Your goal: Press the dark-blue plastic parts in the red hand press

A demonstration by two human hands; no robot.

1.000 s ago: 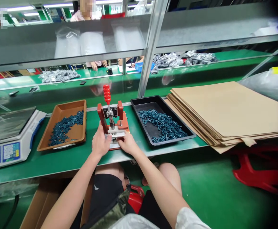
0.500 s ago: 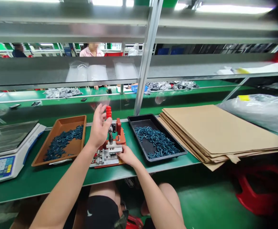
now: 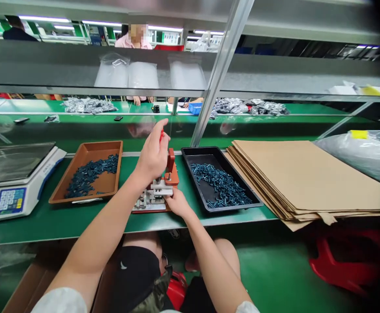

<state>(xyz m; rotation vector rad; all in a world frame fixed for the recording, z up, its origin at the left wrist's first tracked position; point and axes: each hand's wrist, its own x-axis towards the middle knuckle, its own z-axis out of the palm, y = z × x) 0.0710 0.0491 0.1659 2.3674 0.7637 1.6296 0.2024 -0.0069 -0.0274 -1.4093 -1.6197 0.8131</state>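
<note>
HANDS: The left hand is clamping around the red grip, which is almost hidden inside the fist. The right hand, apart from it, is pressing its fingers against the pale metal block; whether they are gripping, I cannot tell.

PRESS: The toggle press is standing at 12 o'clock on the green bench.

HANDLING: It is looking heavy and stiff, so the red grip is the place to hold, with the base steadied.

BESIDE: The brown tray is holding dark blue parts at 11 o'clock. The black tray is holding teal parts at 1 o'clock.

FARTHER: Kraft cardboard sheets are lying stacked at 2 o'clock, and a digital scale is sitting at 10 o'clock.
</note>
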